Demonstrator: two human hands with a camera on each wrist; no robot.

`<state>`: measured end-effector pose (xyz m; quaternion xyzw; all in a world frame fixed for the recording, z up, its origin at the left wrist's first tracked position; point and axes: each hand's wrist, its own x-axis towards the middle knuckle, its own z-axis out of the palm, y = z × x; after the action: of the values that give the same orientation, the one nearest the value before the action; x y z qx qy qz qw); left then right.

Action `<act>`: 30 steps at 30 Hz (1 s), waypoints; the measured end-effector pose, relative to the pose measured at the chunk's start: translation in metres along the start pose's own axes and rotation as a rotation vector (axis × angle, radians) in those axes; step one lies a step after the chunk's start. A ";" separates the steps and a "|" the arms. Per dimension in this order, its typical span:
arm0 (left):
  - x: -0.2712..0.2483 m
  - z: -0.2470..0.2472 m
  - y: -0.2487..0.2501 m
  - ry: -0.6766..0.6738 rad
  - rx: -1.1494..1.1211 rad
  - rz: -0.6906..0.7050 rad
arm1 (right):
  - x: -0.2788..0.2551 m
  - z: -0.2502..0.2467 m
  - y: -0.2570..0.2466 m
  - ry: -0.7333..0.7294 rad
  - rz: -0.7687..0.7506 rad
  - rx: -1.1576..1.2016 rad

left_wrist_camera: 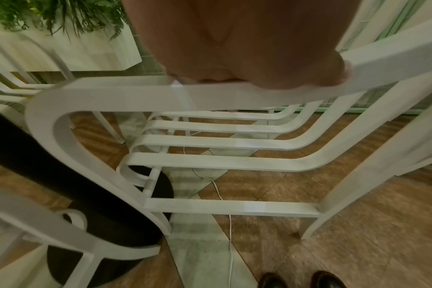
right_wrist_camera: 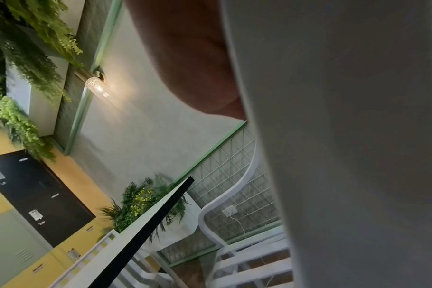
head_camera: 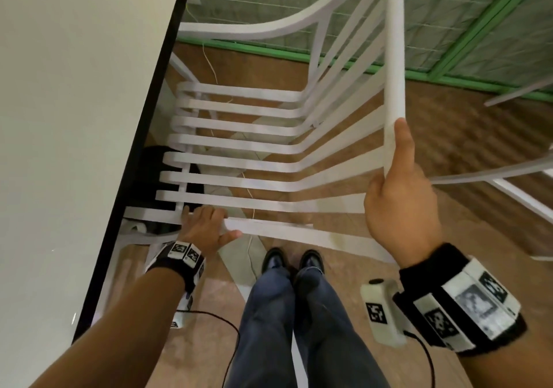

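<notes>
Chair (head_camera: 239,145): white and slatted, in the centre of the frame, close beside the white surface (head_camera: 74,118) at left.
Left hand (head_camera: 206,229): lower centre, fingers curled round the near armrest (head_camera: 284,233).
Right hand (head_camera: 401,205): right of centre, wrapped round the backrest's top rail (head_camera: 393,58) (thumb lying along it).

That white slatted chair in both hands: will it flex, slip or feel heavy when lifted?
Likely stiff: the white chair looks built of rigid bars. Probably light for its size, being mostly open gaps. Its smooth paint might slip, though the left hand and right hand both wrap round its frame.
</notes>
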<state>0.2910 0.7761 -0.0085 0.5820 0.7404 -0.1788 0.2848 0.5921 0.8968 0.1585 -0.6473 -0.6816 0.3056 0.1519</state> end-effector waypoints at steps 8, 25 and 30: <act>-0.007 0.020 -0.005 0.017 -0.040 -0.056 | -0.008 -0.002 0.000 0.016 0.035 0.057; -0.007 0.014 -0.004 0.001 0.014 -0.061 | -0.013 -0.001 -0.001 0.033 0.047 0.079; -0.014 -0.001 0.023 -0.061 0.005 0.065 | -0.015 0.002 -0.003 0.052 0.062 0.077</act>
<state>0.3155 0.7721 0.0025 0.6006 0.7118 -0.1890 0.3113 0.5903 0.8818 0.1617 -0.6694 -0.6449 0.3192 0.1847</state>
